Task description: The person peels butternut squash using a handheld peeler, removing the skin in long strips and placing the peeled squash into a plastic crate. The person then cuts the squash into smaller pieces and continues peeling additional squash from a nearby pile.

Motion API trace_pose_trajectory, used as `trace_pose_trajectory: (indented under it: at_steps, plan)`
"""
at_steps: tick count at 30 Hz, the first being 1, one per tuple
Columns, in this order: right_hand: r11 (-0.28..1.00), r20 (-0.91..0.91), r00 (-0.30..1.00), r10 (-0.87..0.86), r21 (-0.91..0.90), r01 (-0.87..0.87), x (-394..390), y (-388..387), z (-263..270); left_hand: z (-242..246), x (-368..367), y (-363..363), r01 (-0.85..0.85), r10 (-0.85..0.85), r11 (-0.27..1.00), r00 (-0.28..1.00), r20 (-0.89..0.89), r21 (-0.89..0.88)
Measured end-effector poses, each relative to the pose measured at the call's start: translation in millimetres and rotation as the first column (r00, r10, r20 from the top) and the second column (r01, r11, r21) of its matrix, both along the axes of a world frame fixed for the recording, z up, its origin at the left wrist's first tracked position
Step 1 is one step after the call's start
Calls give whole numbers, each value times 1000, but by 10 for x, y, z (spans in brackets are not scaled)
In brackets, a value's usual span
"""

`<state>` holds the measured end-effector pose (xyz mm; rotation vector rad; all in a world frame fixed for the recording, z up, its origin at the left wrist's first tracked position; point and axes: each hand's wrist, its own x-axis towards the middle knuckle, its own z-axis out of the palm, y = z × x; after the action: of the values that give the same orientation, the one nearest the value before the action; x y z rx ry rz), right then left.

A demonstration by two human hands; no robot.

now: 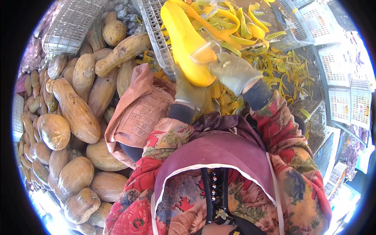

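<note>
A long peeled squash [182, 32], bright yellow-orange, slants across the top middle, its near end close to my lap. My gloved left hand [189, 91] grips that near end from the left and below. In my gloved right hand [235, 72] is a peeler [212, 44], its pale frame lying against the squash's right side. The fingers of the right hand are blurred, and its grip on the handle is partly hidden. Beyond and under the squash lie long yellow-green peel strips [235, 26].
Many unpeeled tan squashes [76, 111] are heaped on the left. A pinkish cloth sack [144, 108] with printing covers my left leg. Beside the peeled squash stands a plastic crate [157, 38]. More crates [337, 67] line the right, past peel scraps [290, 70] and a wooden board [305, 108].
</note>
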<state>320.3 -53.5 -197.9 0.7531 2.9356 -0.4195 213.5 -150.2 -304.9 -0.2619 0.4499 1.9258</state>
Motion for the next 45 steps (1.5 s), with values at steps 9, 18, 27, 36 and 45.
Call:
trace_pose_trajectory:
  at_steps: [9,18,27,36,45]
  plan:
    - [991,-85,992,96,-89,-103,1038,-391,-595,-209,5,6,24,-63,996,875,-479,-86]
    - [933,-551,793,-259,-356,57,-465,360,-798,-128,-129,-242,-99,-266,939,397,-878,-329]
    - [980,-305,942,140,179,-87,-548,427,-824,-93,-224,-433,6,-8,999,999,42,54]
    - [800,365,887,-284,-420,428,-2334,1889,-255,-127,-164,-417,-35,36,999,999,-30,24]
    - [982,-77,991,109,-149,-119,126,-230,-398,-257,-68,-129,-33,33,999,996,77,-10]
